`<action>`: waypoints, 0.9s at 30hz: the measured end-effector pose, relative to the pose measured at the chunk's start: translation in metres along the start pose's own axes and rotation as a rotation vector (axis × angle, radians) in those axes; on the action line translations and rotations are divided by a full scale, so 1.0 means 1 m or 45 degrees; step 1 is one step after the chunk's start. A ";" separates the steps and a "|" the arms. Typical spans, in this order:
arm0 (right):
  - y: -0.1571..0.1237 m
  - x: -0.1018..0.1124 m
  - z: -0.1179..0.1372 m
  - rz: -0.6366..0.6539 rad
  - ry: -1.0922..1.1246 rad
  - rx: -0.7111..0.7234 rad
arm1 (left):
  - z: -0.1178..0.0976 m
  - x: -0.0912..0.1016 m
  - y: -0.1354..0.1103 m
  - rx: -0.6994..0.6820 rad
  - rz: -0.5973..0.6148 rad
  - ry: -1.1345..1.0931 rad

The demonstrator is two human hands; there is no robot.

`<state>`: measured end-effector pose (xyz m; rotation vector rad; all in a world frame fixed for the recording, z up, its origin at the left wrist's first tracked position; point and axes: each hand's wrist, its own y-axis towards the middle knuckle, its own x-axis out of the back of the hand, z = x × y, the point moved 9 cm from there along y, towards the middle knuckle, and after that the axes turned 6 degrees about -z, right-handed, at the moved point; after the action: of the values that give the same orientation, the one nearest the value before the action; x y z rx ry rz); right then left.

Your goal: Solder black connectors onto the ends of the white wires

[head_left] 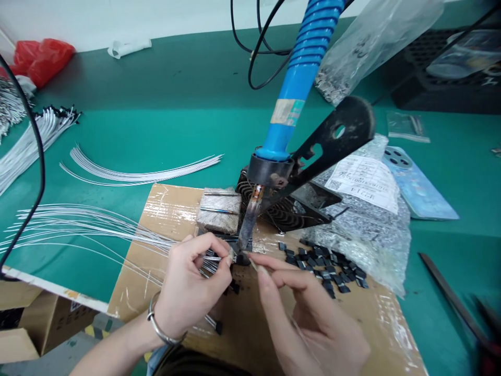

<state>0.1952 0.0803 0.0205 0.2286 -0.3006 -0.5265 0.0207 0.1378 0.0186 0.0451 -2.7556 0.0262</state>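
Note:
My left hand (199,277) is closed in a pinch on a white wire (211,258), its end beside the tip of a soldering iron. The blue-handled soldering iron (299,68) is held tip-down in a black stand (332,136). Right under the tip sits a small black piece (241,259), partly hidden by the fingers. From the right, my right hand (301,308) pinches a thin pale strand that looks like solder wire (253,265), its end close to the tip. More white wires (156,237) fan out leftward from beneath my left hand, some with black ends.
Small black pieces (329,266) lie scattered on the cardboard (156,209) to the right. A wire bundle (136,175) lies behind on the green table. Plastic-wrapped parts (364,209), a phone (418,183) and tweezers (450,297) are on the right. A black cable (39,156) hangs at left.

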 end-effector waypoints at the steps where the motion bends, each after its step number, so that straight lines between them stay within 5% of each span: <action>1: 0.002 0.008 -0.006 -0.050 -0.003 -0.057 | 0.001 0.001 0.000 -0.001 0.001 0.002; 4: 0.008 0.035 -0.039 -0.188 0.089 -0.382 | 0.006 0.007 0.000 -0.019 -0.008 0.060; 8: 0.010 0.049 -0.079 -0.180 0.618 -0.691 | 0.011 0.014 -0.003 -0.101 0.025 0.216; 15: -0.001 0.067 -0.111 -0.309 0.536 -0.699 | -0.010 0.053 -0.001 -0.563 -0.163 0.555; 19: -0.003 0.065 -0.114 -0.299 0.505 -0.647 | -0.008 0.066 0.044 -0.836 -0.248 1.162; 23: -0.005 0.066 -0.119 -0.291 0.448 -0.639 | 0.024 0.066 0.114 -0.804 -0.154 1.343; 27: -0.007 0.068 -0.120 -0.310 0.427 -0.625 | 0.050 0.061 0.149 -0.747 -0.061 1.388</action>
<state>0.2882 0.0549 -0.0784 -0.1271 0.1887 -0.7728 -0.0603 0.2840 -0.0069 -0.0505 -1.5902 -0.5838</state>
